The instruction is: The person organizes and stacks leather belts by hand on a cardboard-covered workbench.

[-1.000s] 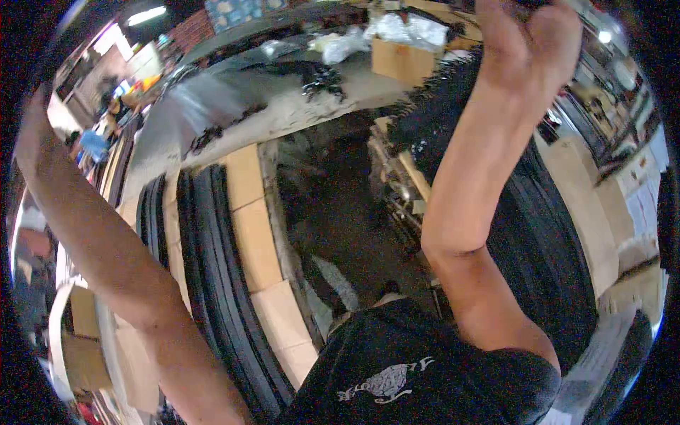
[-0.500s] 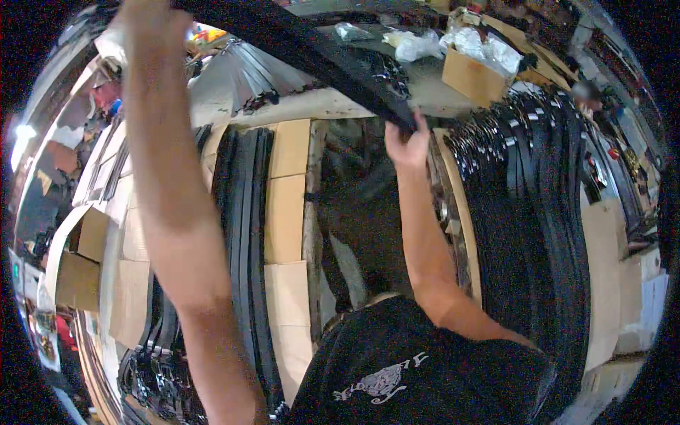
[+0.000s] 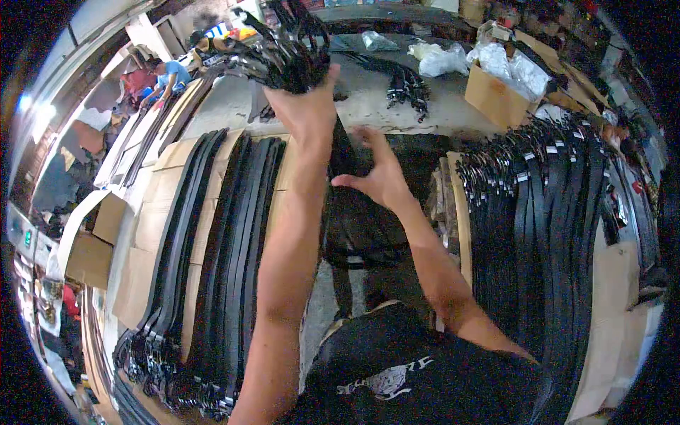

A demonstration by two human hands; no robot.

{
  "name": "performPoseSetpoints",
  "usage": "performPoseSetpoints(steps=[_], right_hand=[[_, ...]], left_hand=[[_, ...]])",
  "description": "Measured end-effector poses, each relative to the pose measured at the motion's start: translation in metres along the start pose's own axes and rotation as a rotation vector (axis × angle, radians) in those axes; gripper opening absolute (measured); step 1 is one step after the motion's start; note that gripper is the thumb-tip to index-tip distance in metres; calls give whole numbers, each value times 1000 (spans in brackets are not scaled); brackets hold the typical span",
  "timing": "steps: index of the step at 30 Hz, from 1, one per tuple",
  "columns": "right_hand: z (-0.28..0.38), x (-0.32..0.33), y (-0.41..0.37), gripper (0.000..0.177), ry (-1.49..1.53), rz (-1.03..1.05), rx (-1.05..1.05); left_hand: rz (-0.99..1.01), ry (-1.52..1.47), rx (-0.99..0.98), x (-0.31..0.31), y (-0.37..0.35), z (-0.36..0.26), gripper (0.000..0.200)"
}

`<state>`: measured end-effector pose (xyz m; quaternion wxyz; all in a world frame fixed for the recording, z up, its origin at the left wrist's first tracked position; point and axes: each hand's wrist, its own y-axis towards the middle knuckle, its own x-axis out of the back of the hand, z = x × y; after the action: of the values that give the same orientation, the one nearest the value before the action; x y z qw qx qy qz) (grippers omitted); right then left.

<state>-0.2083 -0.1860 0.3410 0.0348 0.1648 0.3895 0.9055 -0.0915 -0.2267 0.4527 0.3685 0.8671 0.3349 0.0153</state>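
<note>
My left hand (image 3: 306, 108) is raised and wrapped round a bundle of black belts (image 3: 294, 60), just below their shiny buckle ends. The buckles fan out above the fist, and the straps hang down behind my wrist. To the right of the hanging straps is my right hand (image 3: 384, 173), its thumb and fingers spread apart with nothing between them. Rows of black belts (image 3: 244, 212) lie lengthwise on cardboard (image 3: 152, 234) to my left, buckles towards me. A large batch of belts (image 3: 545, 227) covers the surface to my right, buckles at the far end.
Ahead, another cluster of belts (image 3: 407, 85) lies on the grey table (image 3: 446, 117). A cardboard box (image 3: 496, 95) holding clear plastic bags (image 3: 513, 67) stands at the back right. An opened carton (image 3: 92, 248) sits at far left. Two people (image 3: 166, 74) are at the far left back.
My left hand has come down and right, and the belt bundle now hangs downward instead of stretching across the view. My right hand has let go of the belts and opened, moving lower and left.
</note>
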Motion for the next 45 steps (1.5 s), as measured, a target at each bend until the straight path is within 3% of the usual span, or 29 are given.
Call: performPoseSetpoints(steps=[2,4,7,9,11,15,20,21,23,24,27,28,31,34,35,37,39,40,42,45], right_hand=[[-7,-11,11,51,105,30,127],[-10,-22,15,50,256,205,-2],[-11,-36,0,48,281,273,-121],[-20,-49,-6,45,393,195,-30],[-16,-61,-7,41,380,103,73],[-18,-74,-11,39,374,339,57],[-10,-97,-21,41,467,364,75],[-11,-102,-24,42,477,338,67],[-27,-113,-39,46,454,370,-29],[-36,-118,-50,48,444,385,-80],[-67,-114,-81,52,408,580,-322],[-74,-115,-93,48,436,465,-273],[-88,-92,-129,53,-3,114,-140],[-109,-75,-183,62,887,561,-1506],[-103,-81,-197,71,1084,459,-1733],[-105,-94,-199,64,1482,70,-2105],[-126,-119,-199,55,1728,-290,-1977],[-144,-134,-207,52,1838,-473,-1896],[-239,-194,-276,45,1966,-462,-1618],[-258,-146,-312,39,1966,-645,-1828]], left_hand=[[-21,49,58,5,-25,5,73],[-61,130,26,12,-40,15,73],[-160,215,-54,27,-49,12,74],[-205,123,3,27,-51,39,76],[-215,166,19,33,-51,31,77],[-93,410,103,63,-44,29,70],[-170,165,269,88,-41,22,60],[-250,203,198,88,-45,30,52],[-408,278,44,88,-47,58,37],[-395,275,7,92,-46,70,36],[-403,159,43,87,-51,67,33],[-453,201,111,82,-51,59,27],[-387,54,250,82,-50,61,52],[-435,29,329,64,-60,49,44],[-446,-6,372,57,-66,42,44],[-418,-30,461,50,-84,45,40],[-450,7,498,51,-102,67,37],[-518,128,382,54,-111,88,31],[-552,0,582,56,-120,76,30],[-626,-108,734,74,-129,72,21]])
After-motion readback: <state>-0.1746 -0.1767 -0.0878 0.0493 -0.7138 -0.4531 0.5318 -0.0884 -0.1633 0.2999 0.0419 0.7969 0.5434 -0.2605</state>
